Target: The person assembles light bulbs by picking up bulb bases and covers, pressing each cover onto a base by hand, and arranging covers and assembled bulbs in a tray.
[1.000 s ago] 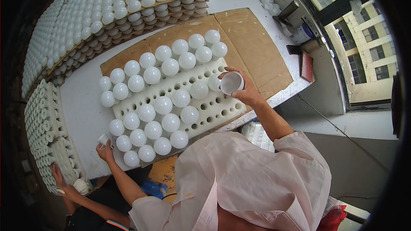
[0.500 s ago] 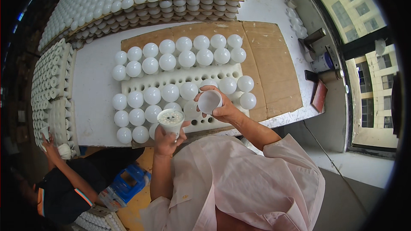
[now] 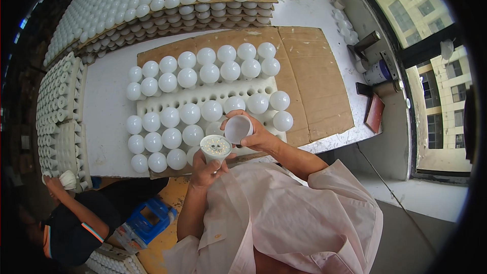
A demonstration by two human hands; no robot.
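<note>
My left hand (image 3: 204,172) is closed around an LED bulb base (image 3: 215,147), its round board with small LEDs and dark parts facing up. In my right hand (image 3: 262,138) is a white bulb cover (image 3: 238,129), its hollow side tilted toward me. The cover sits just above and to the right of the base, close beside it. Behind both hands lies a white foam tray (image 3: 203,94) with rows of holes, where round white bulbs (image 3: 190,113) stand in several rows. My hands hide part of its near rows.
The tray rests on brown cardboard (image 3: 324,86) over a white table (image 3: 109,86). Stacked layers of white bulbs (image 3: 157,4) fill the far left. Trays of white bases (image 3: 63,89) stand at the left edge, where a co-worker's hand (image 3: 55,186) reaches. A window is at right.
My hands have come closer together: the base moved right, the cover left. The base's board has tilted up more into view. The co-worker's hand has shifted at the left.
</note>
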